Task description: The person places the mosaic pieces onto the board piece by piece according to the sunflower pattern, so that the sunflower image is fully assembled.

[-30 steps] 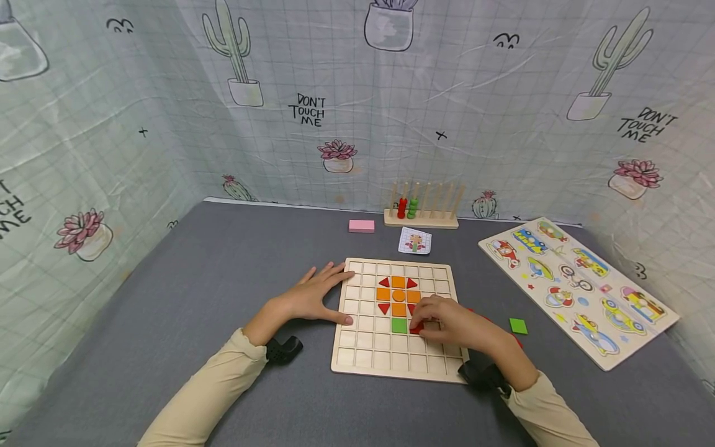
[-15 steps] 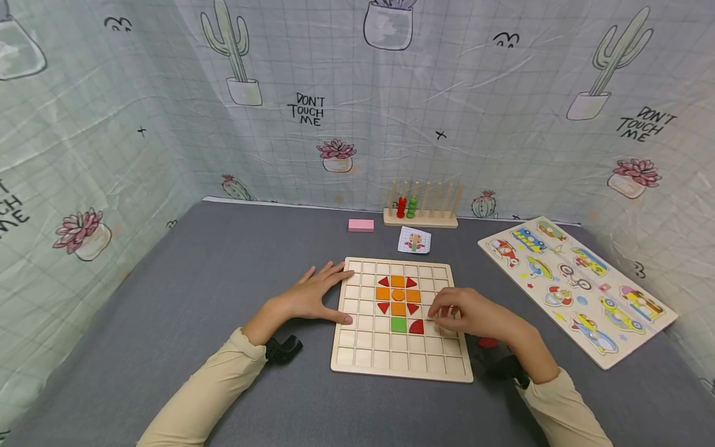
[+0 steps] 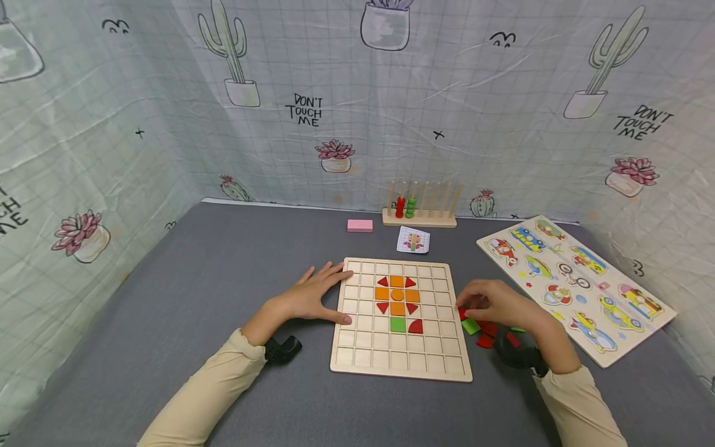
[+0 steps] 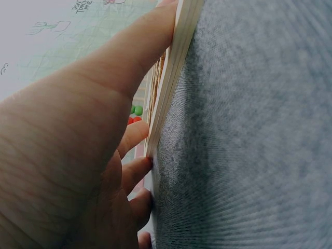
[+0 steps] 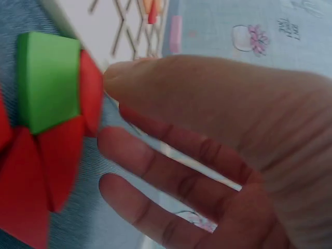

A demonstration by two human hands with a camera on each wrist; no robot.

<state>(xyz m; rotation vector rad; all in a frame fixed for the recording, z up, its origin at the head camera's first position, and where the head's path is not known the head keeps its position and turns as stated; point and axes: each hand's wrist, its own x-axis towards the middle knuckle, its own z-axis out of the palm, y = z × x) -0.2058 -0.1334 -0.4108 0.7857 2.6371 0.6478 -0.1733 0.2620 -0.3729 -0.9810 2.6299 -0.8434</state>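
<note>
A pale wooden grid board (image 3: 363, 358) lies in the middle of the table. On it, orange squares surround an orange circle (image 3: 397, 294), with red triangles at the corners. Below them sit a green square (image 3: 398, 324) and a red quarter-circle (image 3: 416, 326). My left hand (image 3: 311, 296), fingers and thumb spread, rests on the board's left edge. Just right of the board, my right hand (image 3: 503, 303) hovers at a pile of loose red pieces (image 5: 23, 187) and a green block (image 5: 52, 80). Its thumb tip is by a red piece (image 5: 91, 93); nothing shows between thumb and fingers.
Behind the board lie a pattern card (image 3: 413, 239) and a pink block (image 3: 360, 226). A wooden peg rack (image 3: 419, 218) with red and green beads stands at the back. On the right is a vehicle puzzle board (image 3: 575, 292). Printed cloth (image 3: 357, 81) hangs behind the table.
My right hand has moved right, off the grid board to the loose pieces, leaving the red quarter-circle in a cell beside the green square. The left hand stays put.
</note>
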